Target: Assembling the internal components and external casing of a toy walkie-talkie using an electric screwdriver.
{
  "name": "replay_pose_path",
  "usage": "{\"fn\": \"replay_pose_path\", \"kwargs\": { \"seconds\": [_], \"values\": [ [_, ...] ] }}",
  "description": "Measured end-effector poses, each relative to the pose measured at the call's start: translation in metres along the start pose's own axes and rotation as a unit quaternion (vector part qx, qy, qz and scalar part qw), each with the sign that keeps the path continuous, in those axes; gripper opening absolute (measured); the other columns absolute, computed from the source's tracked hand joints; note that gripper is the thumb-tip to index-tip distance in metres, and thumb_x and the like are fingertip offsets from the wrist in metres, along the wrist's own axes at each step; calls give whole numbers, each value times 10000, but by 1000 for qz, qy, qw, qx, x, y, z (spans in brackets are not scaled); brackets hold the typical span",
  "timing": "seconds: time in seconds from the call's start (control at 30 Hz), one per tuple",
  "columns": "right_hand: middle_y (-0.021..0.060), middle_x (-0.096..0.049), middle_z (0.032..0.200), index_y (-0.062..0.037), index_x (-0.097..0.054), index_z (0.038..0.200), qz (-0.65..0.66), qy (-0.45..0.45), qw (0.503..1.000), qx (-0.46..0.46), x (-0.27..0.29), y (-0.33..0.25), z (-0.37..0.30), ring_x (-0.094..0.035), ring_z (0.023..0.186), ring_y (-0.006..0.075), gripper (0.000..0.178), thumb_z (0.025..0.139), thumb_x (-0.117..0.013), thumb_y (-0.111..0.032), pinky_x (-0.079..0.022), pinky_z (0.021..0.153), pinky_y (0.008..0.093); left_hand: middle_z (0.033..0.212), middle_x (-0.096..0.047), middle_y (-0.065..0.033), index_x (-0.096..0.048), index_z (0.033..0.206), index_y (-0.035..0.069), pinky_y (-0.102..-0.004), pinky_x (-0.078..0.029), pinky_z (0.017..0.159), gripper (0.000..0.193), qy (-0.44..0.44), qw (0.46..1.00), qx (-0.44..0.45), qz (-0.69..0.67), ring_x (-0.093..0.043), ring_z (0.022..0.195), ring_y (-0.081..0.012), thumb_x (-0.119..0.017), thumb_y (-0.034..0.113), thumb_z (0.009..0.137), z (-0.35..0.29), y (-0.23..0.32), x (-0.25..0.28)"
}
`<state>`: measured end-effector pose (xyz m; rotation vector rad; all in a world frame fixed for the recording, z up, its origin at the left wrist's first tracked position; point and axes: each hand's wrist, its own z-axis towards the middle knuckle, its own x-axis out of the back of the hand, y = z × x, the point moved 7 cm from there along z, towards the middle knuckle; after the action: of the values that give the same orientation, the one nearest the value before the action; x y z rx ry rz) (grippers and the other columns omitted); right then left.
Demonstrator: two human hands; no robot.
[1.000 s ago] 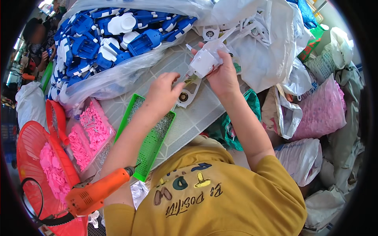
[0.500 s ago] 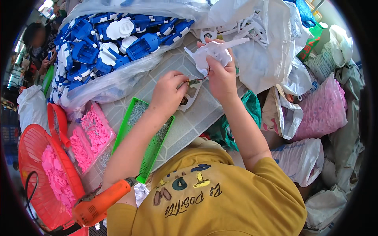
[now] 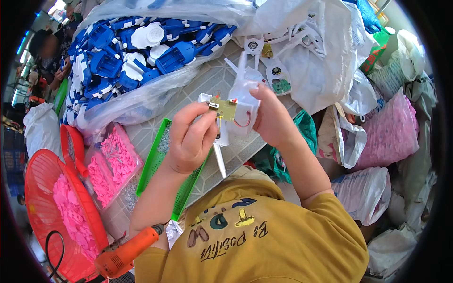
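A grey counter with pale lines like tile joints runs beneath the hands. At its far left, a large clear bag lies open, heaped with blue-and-white plastic parts. On the near left stand a long green tray with small metal bits, a clear packet of pink pieces, and a red basket with more pink pieces; an orange drill is nearest. Far right, a white bag bears slim white parts. Filled bags crowd the right side, among them a pink one. Another person is in the far left of the room.

Over the middle of the counter, the left hand has its fingers pinched on the left end of a circuit board. The board is small, flat and olive-green, with a slide switch by the fingertips and small red components along its far edge. A red wire loops from its right side to a white housing, boxy at the near end and narrower at the far end. The right hand grips this housing, thumb on top.
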<state>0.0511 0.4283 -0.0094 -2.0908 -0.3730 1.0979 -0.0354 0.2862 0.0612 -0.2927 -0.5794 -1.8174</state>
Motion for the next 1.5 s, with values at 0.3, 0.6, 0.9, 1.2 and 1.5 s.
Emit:
{"fn": "replay_pose_path", "kwargs": {
  "seconds": [0.3,0.6,0.9,1.2,1.5],
  "values": [
    [85,-627,1230,-48,-527,1328,100,-130,982,-96,-29,46,-2,-612,1052,174,497,1042,-367,-421,-491,845,323,957,-644,-117,-687,985,-16,-324,-525,620,289,-74,995,40,44,-648,781,-253,-768,-53,710,-17,10,11],
    [20,-574,1069,-119,-437,1354,-45,-177,983,-26,-42,59,-8,-527,917,69,436,945,-578,-175,-418,729,243,958,-653,-119,-696,985,-19,-333,-541,644,292,-93,988,27,118,-661,773,-250,-769,-57,705,-22,22,18],
    [26,-601,1058,-116,-457,1355,2,-127,992,3,-34,49,1,-564,847,91,393,969,-519,-154,-462,712,260,1057,-612,-143,-608,1130,-14,-342,-510,782,278,-103,977,186,15,-618,912,-266,-673,31,864,-27,7,16],
    [8,-593,1043,-123,-441,1340,-201,-180,963,8,-28,43,-4,-569,872,77,429,937,-556,-214,-444,683,239,1030,-599,-144,-627,1089,28,-378,-504,776,232,-111,954,277,-32,-608,904,-306,-692,46,867,-28,-9,21],
    [63,-551,1192,-88,-409,1349,15,-152,983,-98,-33,56,-6,-569,1024,156,498,890,-523,-243,-466,829,316,1003,-593,-147,-618,1029,6,-372,-508,739,196,-122,971,205,27,-607,866,-309,-694,18,849,-30,-3,19]
  ]
}}
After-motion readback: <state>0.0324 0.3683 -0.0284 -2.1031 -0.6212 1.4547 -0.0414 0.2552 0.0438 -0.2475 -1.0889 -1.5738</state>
